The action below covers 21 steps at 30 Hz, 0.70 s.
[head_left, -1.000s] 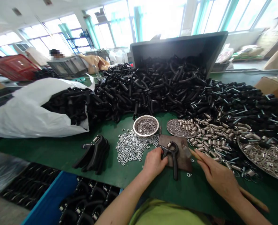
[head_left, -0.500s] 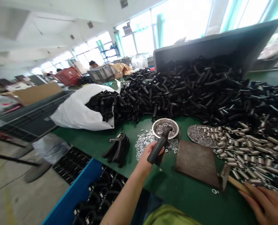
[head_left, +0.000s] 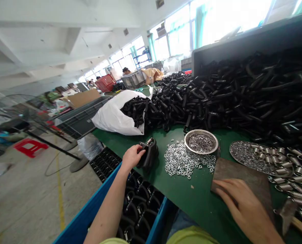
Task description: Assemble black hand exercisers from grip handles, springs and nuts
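My left hand, fingers closed, grips a black curved handle piece at the small stack of black handles with metal springs on the green table. How much of the stack it holds is hidden behind the fingers. My right hand holds nothing and lies with outstretched fingers over the dark metal plate. A hammer with a wooden shaft rests to its right. Loose small nuts are spread between my hands, below a round metal bowl of small metal parts.
Black handles are heaped along the back, partly in a white sack. Coil springs and a flat dish of small parts lie at right. A blue crate with black handles stands below the table edge.
My left hand has carried the black handle from near the bowl leftward to the stack. My right hand has let go of the hammer and moved over the metal plate. The view has turned left.
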Motion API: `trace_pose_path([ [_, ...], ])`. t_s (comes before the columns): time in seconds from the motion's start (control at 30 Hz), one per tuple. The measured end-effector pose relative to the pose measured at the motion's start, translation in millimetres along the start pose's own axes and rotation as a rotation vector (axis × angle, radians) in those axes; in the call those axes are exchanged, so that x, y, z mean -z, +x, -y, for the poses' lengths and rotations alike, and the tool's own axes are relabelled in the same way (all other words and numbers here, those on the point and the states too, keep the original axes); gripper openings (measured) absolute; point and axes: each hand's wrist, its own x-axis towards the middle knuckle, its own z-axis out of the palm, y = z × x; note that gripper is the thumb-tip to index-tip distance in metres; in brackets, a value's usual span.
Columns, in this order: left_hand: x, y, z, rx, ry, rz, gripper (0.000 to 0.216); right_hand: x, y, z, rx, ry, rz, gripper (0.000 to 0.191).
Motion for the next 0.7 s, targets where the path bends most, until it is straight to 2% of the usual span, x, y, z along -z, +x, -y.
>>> trace_pose_path([
  [0.07, 0, 3, 9, 0.015, -0.084, 0.059, 0.038, -35, 35, 34, -0.115, 0.240, 0.201, 0.022],
  [0.13, 2, 5, 15, 0.060, -0.148, 0.125, 0.047, -75, 64, 57, -0.226, 0.467, 0.312, 0.026],
  [0.2, 2, 9, 20, 0.098, -0.172, 0.169, 0.052, -117, 88, 73, -0.315, 0.574, 0.362, 0.032],
  [0.27, 1, 14, 23, 0.103, -0.186, 0.189, 0.055, -155, 107, 83, -0.370, 0.585, 0.372, 0.035],
  [0.37, -2, 20, 26, 0.111, -0.226, 0.221, 0.059, -199, 125, 91, -0.432, 0.551, 0.337, 0.036],
  [0.5, -5, 22, 32, 0.150, -0.339, 0.305, 0.067, -222, 138, 91, -0.546, 0.561, 0.378, 0.037],
  [0.7, -3, 27, 36, 0.237, -0.598, 0.561, 0.078, -218, 170, 97, -0.630, 0.628, 0.532, 0.044],
])
